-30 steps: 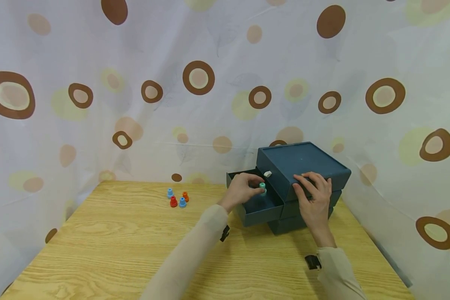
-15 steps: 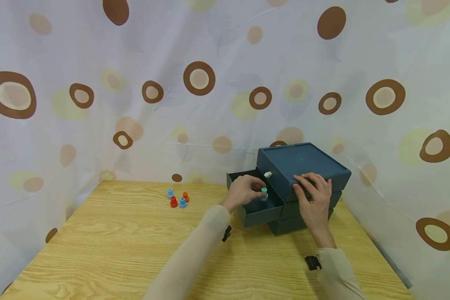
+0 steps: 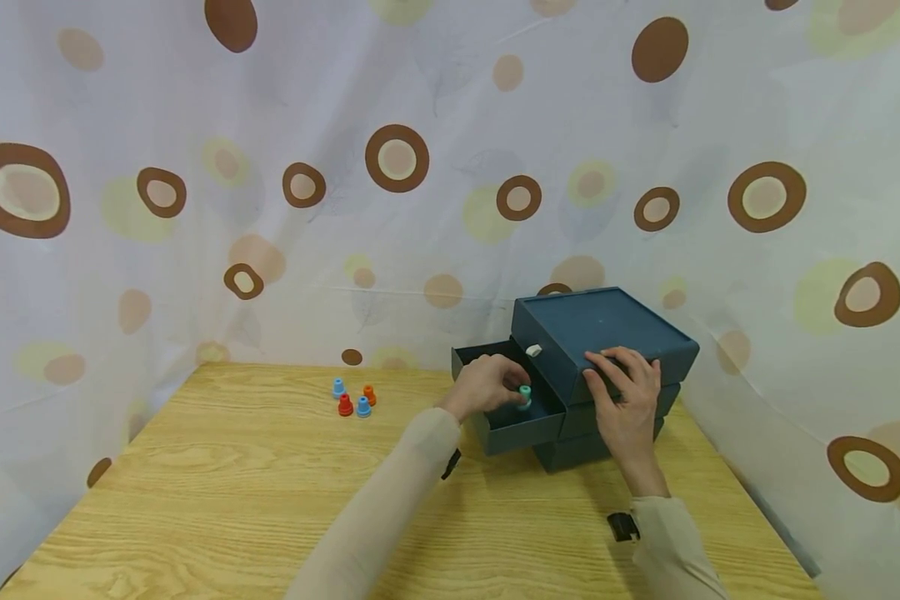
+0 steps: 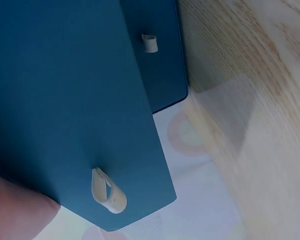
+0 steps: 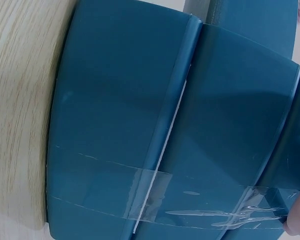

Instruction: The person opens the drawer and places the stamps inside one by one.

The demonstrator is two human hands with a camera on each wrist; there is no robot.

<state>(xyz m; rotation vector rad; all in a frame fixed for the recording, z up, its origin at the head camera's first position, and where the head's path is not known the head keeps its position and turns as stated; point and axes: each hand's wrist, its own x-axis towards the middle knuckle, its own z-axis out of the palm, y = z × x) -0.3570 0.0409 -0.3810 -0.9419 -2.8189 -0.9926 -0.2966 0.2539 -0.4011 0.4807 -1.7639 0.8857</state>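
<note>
In the head view, a three-tier blue drawer unit (image 3: 607,321) stands at the right of the table. Its middle drawer (image 3: 525,432) is pulled out to the left. Inside that drawer my left hand (image 3: 487,387) pinches a small teal stepped plastic peg (image 3: 525,393) between thumb and fingers, low over the drawer floor. My right hand (image 3: 628,400) rests its spread fingertips on the top tier's front edge, thumb against the side. The left wrist view shows the drawer's front with a pale loop tab (image 4: 109,192); the peg is hidden there.
Several similar pegs stand on the wooden table (image 3: 232,483) at left: a red peg (image 3: 345,406), an orange peg (image 3: 370,395) and blue pegs (image 3: 363,407). Clear tape (image 5: 155,192) runs across the tiers' side. A patterned curtain (image 3: 420,242) hangs behind.
My left hand has lowered the teal peg slightly deeper into the drawer. The right hand has stayed at the unit's top edge, and the drawer has not moved.
</note>
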